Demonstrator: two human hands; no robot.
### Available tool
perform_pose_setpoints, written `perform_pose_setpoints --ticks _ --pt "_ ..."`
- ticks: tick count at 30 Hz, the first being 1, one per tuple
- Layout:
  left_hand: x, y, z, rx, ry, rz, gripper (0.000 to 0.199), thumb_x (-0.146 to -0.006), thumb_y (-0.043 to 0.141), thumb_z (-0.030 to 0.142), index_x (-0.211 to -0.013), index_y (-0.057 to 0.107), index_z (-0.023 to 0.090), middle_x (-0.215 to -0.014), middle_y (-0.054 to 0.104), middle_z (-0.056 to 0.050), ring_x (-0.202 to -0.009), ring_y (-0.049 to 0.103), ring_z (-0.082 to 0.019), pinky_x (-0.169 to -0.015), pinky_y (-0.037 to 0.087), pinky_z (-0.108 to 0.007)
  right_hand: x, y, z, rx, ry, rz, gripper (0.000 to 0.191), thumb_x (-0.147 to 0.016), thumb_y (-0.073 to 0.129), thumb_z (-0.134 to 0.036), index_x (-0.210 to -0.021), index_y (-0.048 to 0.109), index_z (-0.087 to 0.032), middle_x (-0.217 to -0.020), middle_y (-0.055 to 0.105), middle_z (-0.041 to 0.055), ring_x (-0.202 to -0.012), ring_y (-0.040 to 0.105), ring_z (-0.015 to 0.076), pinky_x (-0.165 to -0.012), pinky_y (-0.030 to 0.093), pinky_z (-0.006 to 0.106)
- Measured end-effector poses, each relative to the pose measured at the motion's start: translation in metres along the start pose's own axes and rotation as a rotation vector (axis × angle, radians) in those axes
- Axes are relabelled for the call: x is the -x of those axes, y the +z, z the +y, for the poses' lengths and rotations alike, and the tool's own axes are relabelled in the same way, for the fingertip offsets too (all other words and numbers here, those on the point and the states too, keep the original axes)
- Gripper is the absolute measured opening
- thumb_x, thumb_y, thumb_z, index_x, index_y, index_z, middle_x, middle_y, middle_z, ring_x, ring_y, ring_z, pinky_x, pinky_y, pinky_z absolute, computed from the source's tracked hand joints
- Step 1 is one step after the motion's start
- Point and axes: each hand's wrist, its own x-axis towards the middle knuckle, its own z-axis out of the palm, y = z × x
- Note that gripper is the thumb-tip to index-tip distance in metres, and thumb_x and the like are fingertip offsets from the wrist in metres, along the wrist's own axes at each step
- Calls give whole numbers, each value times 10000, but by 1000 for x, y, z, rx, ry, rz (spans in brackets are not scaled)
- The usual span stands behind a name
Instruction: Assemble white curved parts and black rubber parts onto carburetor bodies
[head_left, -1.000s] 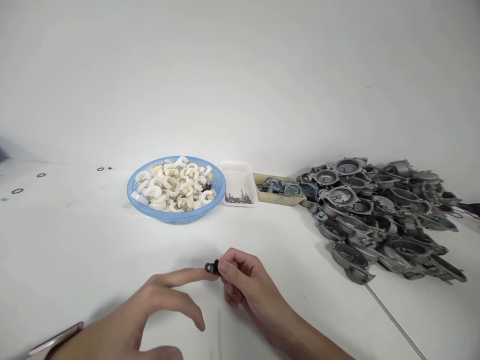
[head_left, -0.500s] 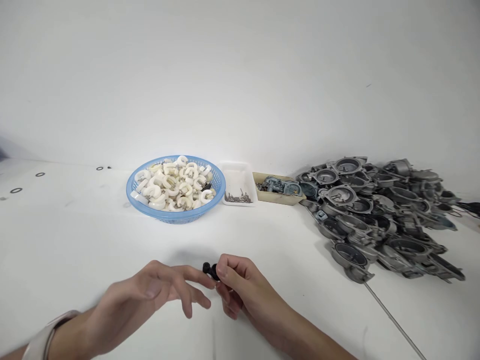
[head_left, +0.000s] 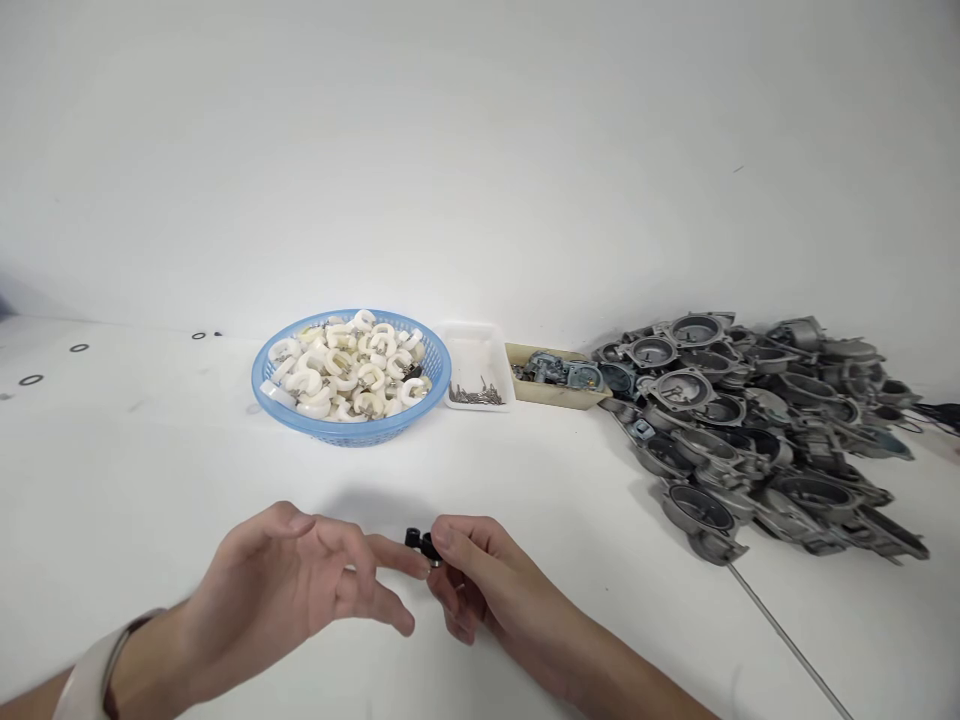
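Between thumb and fingers, my right hand (head_left: 495,590) pinches a small black part (head_left: 421,543) above the white table near the front. My left hand (head_left: 300,580) is open with its palm turned up and fingers apart; one fingertip reaches the underside of the black part or comes very close to it. Behind the hands stands a blue basket (head_left: 352,432) heaped with white curved pieces. Right of it is a white tray (head_left: 476,350) holding several small metal pins.
A cream tray (head_left: 559,395) holds metal parts. On the right lies a large pile of grey metal housings (head_left: 750,430), with a thin rod (head_left: 787,640) extending toward the front edge. Black rings (head_left: 79,348) lie at the far left. A wall rises behind.
My left hand has turned its palm further up, with the thumb raised and spread away from the fingers. My right hand has barely moved and keeps its pinch on the black part.
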Motion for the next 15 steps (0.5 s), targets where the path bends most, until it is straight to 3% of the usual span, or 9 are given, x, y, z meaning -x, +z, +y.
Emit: perform_pose_setpoints --ticks 11,15 --pt "0 -4 -2 -2 13 12 601 -929 364 476 -971 792 57 -1312 654 -252 -1121 647 -406 -1092 392 -568 0 0 1 -16 -16 19 564 -867 711 -669 -666 546 -169 -582 490 -25 -491 401 77 -484 310 232" --pt "2 -6 -4 -164 106 33 546 -968 369 445 -1035 782 95 -1258 674 -213 -1101 641 -390 -1051 436 -567 1 1 -1 -44 -23 59 525 -872 724 -622 -677 531 -173 -565 493 -33 -464 398 70 -493 305 232"
